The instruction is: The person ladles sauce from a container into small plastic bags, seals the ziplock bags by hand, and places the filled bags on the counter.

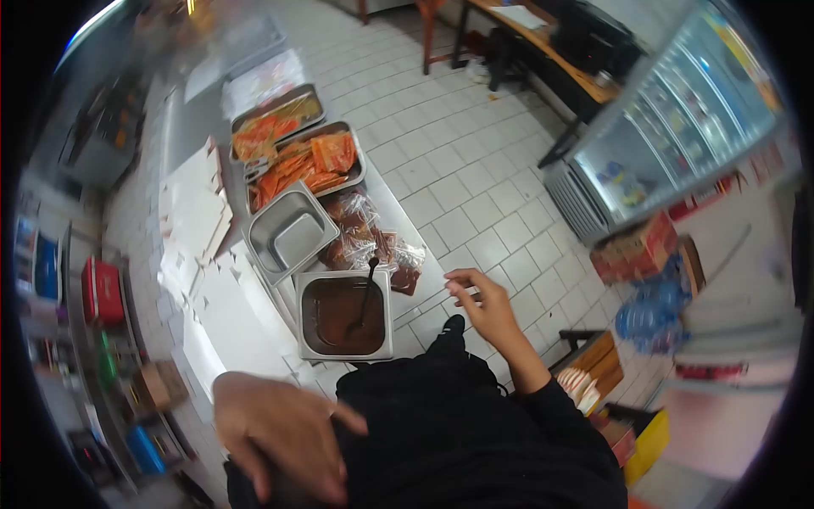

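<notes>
My left hand (284, 437) is low in the view in front of my dark clothing, slightly blurred, its fingers spread and nothing seen in them. My right hand (485, 307) hovers over the floor right of the table, fingers loosely bent and apart, holding nothing. Between the hands, at the table's near end, stands a steel pan (387, 318) of brown sauce (326, 318). A black-handled ladle (370, 288) leans in the sauce. Behind that pan sits another steel pan (297, 229), with nothing seen in it. Beside it lie clear plastic bags of brown sauce (352, 246).
Farther along the table (398, 208), two trays hold orange-red sauced food (305, 165). Torn white sheets (199, 212) lie along the left side. A glass-door fridge (670, 119), a red carton (636, 248) and blue water bottles (649, 318) stand to the right. Shelving is at left.
</notes>
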The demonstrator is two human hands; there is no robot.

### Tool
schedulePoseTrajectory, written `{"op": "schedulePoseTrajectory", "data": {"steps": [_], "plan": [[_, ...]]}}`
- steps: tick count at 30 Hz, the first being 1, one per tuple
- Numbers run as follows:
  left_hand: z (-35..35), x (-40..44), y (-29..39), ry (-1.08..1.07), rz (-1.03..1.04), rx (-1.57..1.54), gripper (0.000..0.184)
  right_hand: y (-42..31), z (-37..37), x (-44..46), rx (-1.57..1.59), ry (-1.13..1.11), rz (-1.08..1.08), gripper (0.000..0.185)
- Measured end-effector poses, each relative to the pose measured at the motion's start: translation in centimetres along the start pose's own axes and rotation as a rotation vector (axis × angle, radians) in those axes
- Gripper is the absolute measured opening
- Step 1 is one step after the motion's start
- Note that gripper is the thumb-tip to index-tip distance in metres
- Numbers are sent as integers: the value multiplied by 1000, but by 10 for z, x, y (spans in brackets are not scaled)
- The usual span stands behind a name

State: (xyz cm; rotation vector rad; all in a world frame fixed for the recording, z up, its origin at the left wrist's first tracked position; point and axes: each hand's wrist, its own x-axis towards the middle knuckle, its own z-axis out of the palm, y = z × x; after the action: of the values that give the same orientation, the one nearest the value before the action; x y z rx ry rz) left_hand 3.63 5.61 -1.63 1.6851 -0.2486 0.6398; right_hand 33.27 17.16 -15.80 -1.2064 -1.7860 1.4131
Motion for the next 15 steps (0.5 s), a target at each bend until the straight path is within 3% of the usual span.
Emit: {"op": "schedulePoseTrajectory", "data": {"steps": [3, 4, 5, 7, 9, 10, 14, 15], "plan": [[25, -9, -75, 1088, 74, -149, 64, 32, -14, 56, -120, -240, -114, 28], [26, 3, -91, 1256, 63, -121, 59, 42, -17, 70, -173, -333, -154, 30], [26, 12, -106, 1305, 71, -110, 59, 52, -18, 83, -224, -422, -196, 32], [25, 30, -131, 1408, -157, -133, 49, 66, -16, 116, -272, -551, -221, 41], [18, 57, -147, 1474, -568, -134, 44, 80, -2, 147, -425, -482, -517, 53], [16, 68, -162, 1554, -621, -152, 36, 79, 4, 159, -472, -527, -484, 57], [8, 74, -235, 1700, -834, 42, 35, 83, 38, 192, -616, -662, -286, 50], [7, 71, -252, 1679, -938, 285, 34, 89, 45, 198, -661, -763, -221, 42]]}}
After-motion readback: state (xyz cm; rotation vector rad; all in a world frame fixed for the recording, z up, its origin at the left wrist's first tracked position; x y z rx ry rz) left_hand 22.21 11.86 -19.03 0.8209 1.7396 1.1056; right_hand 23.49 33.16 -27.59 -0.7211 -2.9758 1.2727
